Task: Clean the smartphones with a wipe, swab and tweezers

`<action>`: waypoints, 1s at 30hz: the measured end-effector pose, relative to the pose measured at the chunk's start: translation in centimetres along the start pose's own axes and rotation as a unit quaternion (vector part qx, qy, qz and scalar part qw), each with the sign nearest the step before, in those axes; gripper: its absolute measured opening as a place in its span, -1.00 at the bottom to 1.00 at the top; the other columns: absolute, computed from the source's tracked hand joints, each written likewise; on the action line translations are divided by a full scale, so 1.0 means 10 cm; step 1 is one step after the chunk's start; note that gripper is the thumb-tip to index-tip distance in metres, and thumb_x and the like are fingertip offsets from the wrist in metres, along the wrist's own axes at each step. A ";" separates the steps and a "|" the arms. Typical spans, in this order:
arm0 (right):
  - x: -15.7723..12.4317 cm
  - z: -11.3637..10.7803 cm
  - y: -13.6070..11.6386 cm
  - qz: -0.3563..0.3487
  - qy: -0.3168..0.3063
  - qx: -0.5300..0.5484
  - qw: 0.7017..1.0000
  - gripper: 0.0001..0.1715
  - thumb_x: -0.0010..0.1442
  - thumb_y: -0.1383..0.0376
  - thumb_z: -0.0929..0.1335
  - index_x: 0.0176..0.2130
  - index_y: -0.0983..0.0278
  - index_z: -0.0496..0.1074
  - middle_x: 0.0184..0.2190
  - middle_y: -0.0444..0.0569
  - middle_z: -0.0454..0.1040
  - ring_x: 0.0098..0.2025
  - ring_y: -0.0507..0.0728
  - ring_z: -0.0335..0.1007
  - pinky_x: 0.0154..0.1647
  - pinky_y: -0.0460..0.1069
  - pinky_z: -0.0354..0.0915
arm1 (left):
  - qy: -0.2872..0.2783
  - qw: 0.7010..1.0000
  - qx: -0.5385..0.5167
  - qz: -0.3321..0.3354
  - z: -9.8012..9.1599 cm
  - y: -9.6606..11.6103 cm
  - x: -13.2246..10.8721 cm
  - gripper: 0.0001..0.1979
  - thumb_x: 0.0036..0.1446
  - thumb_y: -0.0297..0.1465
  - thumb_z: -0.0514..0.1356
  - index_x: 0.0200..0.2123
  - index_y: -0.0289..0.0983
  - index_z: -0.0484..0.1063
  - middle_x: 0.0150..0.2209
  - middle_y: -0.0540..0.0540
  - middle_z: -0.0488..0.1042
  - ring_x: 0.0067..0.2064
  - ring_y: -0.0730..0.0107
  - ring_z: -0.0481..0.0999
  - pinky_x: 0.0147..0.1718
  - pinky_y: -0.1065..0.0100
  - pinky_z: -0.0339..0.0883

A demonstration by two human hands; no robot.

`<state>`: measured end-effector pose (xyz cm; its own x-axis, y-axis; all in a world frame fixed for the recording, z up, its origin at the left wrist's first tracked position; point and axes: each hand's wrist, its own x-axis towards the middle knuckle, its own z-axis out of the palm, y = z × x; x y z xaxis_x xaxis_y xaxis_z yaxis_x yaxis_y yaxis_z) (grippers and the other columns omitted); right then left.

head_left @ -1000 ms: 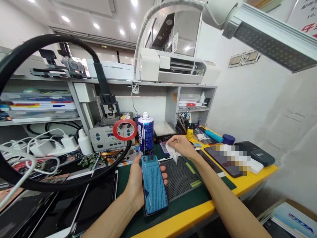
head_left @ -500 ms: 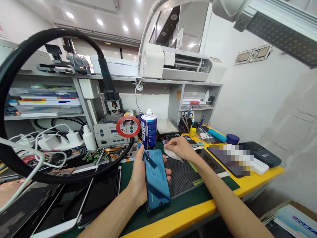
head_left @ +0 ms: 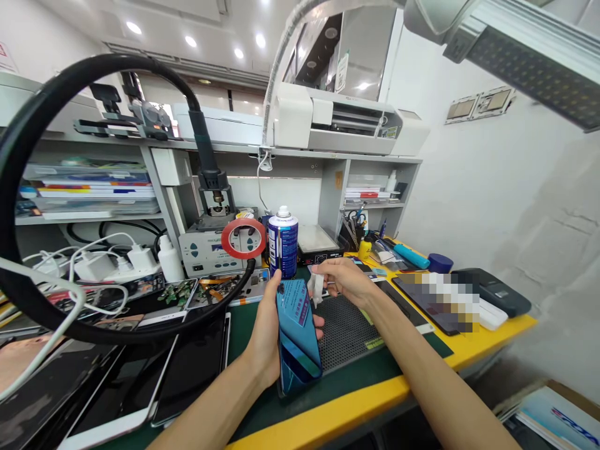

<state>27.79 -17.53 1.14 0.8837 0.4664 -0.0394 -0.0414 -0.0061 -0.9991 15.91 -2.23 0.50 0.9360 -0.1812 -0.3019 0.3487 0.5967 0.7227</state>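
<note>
Blue phone (head_left: 300, 337) — held in left hand (head_left: 265, 340). Right hand (head_left: 345, 282) pinches white tissue (head_left: 317, 289) — phone's one o'clock.

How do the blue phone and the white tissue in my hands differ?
The blue phone is flat and glossy; the white tissue is bunched. The phone looks larger than the tissue. Your left hand holds the phone; your right hand pinches the tissue. Both are handheld.

We can read no word surely: lettering on the phone (head_left: 300, 350), the spray can (head_left: 283, 247) and box (head_left: 555, 412) below the worktop's front edge (head_left: 347, 406) is too small or blurred.
</note>
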 end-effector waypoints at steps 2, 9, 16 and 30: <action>0.00 -0.04 -0.02 0.014 -0.024 0.023 0.999 -0.66 -0.04 0.17 0.51 -0.52 0.36 0.40 -0.60 -0.09 0.37 -0.60 -0.03 0.21 -0.72 -0.13 0.05 | 0.015 1.000 -0.005 0.004 0.02 0.01 -0.01 -0.31 0.05 0.17 0.09 -0.07 -0.32 0.44 -0.49 -0.21 0.52 -0.49 0.21 0.53 -0.38 0.22 0.45; 0.00 -0.20 -0.03 0.015 -0.018 0.016 1.000 -0.69 -0.01 0.18 0.51 -0.45 0.33 0.41 -0.52 -0.08 0.46 -0.46 0.05 0.40 -0.41 -0.04 0.37 | 0.014 0.999 -0.017 0.045 0.03 0.07 -0.06 -0.39 0.10 0.11 0.09 -0.19 -0.37 0.49 -0.49 -0.22 0.52 -0.50 0.25 0.51 -0.41 0.25 0.46; 0.01 -0.17 -0.01 0.002 0.027 0.003 1.000 -0.71 -0.06 0.22 0.54 -0.40 0.35 0.46 -0.53 -0.12 0.45 -0.55 -0.02 0.34 -0.57 -0.12 0.29 | -0.002 0.997 -0.055 0.059 -0.02 0.12 -0.04 -0.30 0.08 0.12 0.09 -0.11 -0.44 0.47 -0.45 -0.28 0.50 -0.43 0.16 0.52 -0.37 0.19 0.45; 0.04 -0.20 0.03 -0.040 0.039 0.003 0.998 -0.66 -0.03 0.14 0.53 -0.37 0.32 0.47 -0.65 -0.23 0.34 -0.68 -0.12 0.11 -0.71 -0.20 0.11 | -0.015 0.993 -0.108 0.056 -0.03 0.15 -0.06 -0.29 0.11 0.08 0.08 -0.05 -0.50 0.44 -0.40 -0.31 0.48 -0.37 0.14 0.49 -0.30 0.13 0.44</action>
<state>29.06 -19.08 0.76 0.9181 0.3943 0.0397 0.0289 0.0333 -0.9990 15.87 -0.97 1.53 0.9703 -0.1267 -0.2063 0.2277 0.7670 0.5999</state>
